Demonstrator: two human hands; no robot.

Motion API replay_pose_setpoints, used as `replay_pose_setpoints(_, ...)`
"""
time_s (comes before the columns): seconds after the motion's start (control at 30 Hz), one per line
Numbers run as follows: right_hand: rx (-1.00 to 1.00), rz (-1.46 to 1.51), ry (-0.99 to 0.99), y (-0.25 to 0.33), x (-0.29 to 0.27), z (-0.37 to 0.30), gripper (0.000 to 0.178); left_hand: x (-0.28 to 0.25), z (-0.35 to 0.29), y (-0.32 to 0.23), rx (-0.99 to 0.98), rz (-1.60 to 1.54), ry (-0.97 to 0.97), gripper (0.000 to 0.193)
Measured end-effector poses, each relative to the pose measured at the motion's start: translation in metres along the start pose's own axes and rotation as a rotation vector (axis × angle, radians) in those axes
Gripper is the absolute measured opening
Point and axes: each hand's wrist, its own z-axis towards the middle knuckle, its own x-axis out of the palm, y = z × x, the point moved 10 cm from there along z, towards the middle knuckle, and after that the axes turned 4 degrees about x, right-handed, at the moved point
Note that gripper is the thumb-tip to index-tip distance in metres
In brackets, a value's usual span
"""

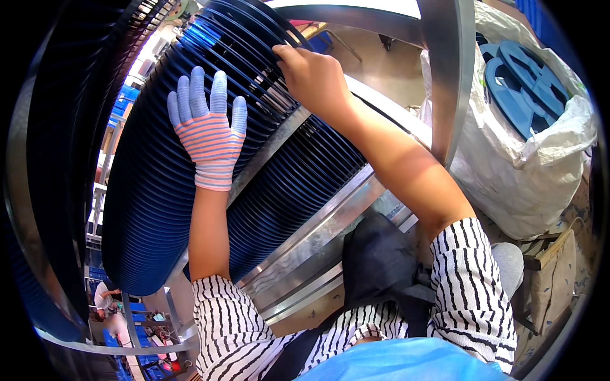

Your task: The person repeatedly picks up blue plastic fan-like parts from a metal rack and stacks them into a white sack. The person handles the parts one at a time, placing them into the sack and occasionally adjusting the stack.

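A long row of dark blue, thin-rimmed plastic reels (149, 209) stands on edge, packed side by side in a metal frame. My left hand (208, 127), in a pink-and-grey striped knit glove with blue-grey fingers, lies across their rims with fingers spread. My bare right hand (312, 77) is at the far right end of the row. Its fingers are bent and closed on the edge of a reel (259, 22) there; the fingertips are partly hidden. The reels near that end sit more loosely, with gaps between them.
A metal rail (270, 149) crosses the row, and a thick metal post (448, 76) rises at the right. Beyond it, a white woven sack (527, 184) holds blue-grey reels (524, 82). Another dark rack (70, 140) stands at the left. A person (108, 297) is at the lower left.
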Motion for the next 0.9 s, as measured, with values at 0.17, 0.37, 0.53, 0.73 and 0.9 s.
replay_pose_setpoints(0.17,0.076,-0.095,0.143,-0.008,0.024,-0.005,0.030,0.002,-0.006,0.000,0.002,0.014,0.005,0.045)
replay_pose_setpoints(0.37,-0.015,0.062,0.051,0.010,0.003,0.009,0.036,0.003,-0.005,0.002,-0.015,-0.011,0.008,0.045)
replay_pose_setpoints(0.53,-0.035,-0.085,0.042,0.006,0.004,-0.002,0.023,-0.001,-0.010,-0.001,-0.016,-0.032,-0.041,0.045)
replay_pose_setpoints(0.73,-0.153,-0.045,-0.208,0.014,-0.032,-0.003,0.021,-0.009,-0.026,-0.008,-0.006,-0.031,0.007,0.045)
replay_pose_setpoints(0.9,-0.284,-0.003,-0.174,0.023,-0.029,-0.006,0.035,-0.001,-0.050,-0.011,-0.015,-0.006,0.137,0.051)
